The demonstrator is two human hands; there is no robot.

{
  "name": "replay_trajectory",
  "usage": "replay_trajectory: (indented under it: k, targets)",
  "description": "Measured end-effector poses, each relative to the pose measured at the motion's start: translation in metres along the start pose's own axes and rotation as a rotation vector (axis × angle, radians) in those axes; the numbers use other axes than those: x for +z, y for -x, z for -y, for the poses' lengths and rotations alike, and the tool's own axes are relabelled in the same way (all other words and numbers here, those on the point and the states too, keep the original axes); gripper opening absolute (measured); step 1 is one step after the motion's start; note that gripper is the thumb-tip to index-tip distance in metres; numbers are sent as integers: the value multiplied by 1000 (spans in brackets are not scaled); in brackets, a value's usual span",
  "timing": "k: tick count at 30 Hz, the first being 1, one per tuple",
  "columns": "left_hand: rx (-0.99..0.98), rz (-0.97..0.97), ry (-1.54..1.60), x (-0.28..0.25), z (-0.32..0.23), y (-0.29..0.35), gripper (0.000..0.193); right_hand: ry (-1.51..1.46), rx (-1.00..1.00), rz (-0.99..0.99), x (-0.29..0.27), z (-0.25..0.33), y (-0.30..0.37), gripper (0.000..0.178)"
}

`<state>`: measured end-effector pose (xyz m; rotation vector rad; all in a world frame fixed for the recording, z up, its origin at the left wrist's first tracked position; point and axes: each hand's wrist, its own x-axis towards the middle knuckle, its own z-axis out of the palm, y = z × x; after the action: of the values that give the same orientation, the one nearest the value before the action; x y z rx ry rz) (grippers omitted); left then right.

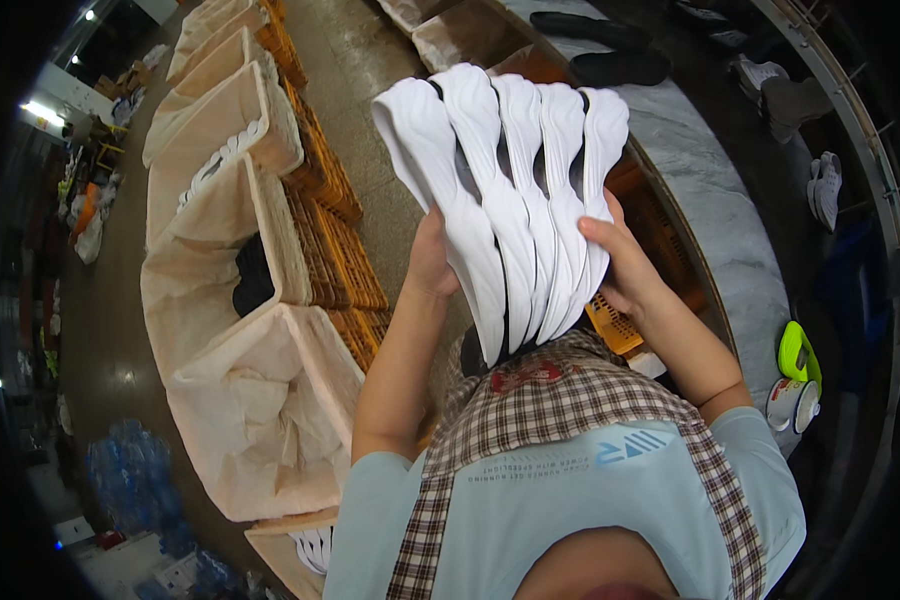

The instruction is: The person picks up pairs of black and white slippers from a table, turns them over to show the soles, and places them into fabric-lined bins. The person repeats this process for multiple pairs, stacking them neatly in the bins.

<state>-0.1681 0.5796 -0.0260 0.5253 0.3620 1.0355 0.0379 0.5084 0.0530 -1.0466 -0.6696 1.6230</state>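
Observation:
Between my two hands is a row of several white shoe soles [515, 215], standing on edge side by side with their wavy sidewalls toward me. Dark gaps show between them, and their upper ends fan apart. My left hand [433, 255] presses against the left side of the row, its fingers mostly hidden behind the soles. On the opposite side my right hand [620, 260] grips the row, thumb lying on the outer white sidewall. The soles are held up in front of my checked apron [560, 405].
Cloth-lined orange crates [320, 190] run along the left; one holds white soles [220, 165], another a dark item [253, 275]. A grey-topped workbench [710, 180] curves along the right, with dark soles [620, 68], a neon-yellow item [795, 350] and a white mug [792, 405].

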Motion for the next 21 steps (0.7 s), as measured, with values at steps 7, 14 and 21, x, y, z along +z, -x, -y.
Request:
replay_trajectory:
  k: [7, 14, 21]
  targets:
    - [-233, -226, 102, -4, 1, 22, 60, -119, 530, -93, 1, -15, -16, 73]
    - [-326, -192, 224, -26, 7, 28, 60, -215, 694, -47, -4, -28, -20, 76]
    - [-269, -133, 330, -30, 7, 26, 46, -275, 721, -65, -2, -29, -20, 75]
